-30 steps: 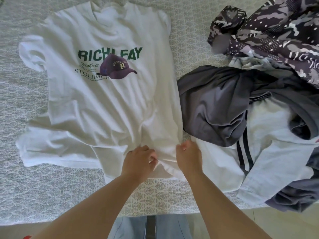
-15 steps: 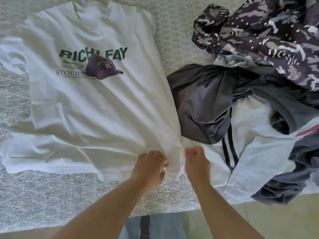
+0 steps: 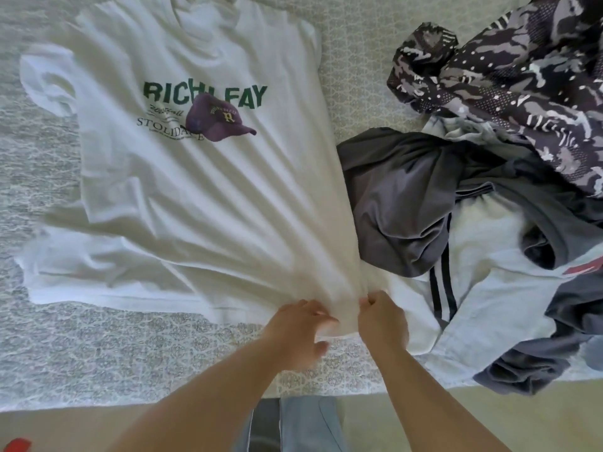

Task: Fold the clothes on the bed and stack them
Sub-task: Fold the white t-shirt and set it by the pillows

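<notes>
A white T-shirt [image 3: 182, 197] with green lettering and a purple cap print lies face up on the bed, collar at the far side. Its bottom hem is bunched near the bed's front edge. My left hand [image 3: 301, 327] pinches the hem there, and my right hand [image 3: 381, 321] grips the same hem just to the right. To the right lies a loose heap: a dark grey garment [image 3: 398, 203], a pale one with dark stripes [image 3: 483, 288], and a camouflage-patterned garment [image 3: 528, 76].
The bed's patterned pale cover [image 3: 98, 347] shows left of and below the shirt. The bed's front edge [image 3: 163, 402] runs across the bottom, with floor beyond. My legs [image 3: 293, 425] stand against it. A small red thing [image 3: 16, 445] lies at the bottom left corner.
Both hands stayed on the shirt's hem and drew closer together, gathering the hem and pulling it toward the front edge. Creases now fan out from the grip.
</notes>
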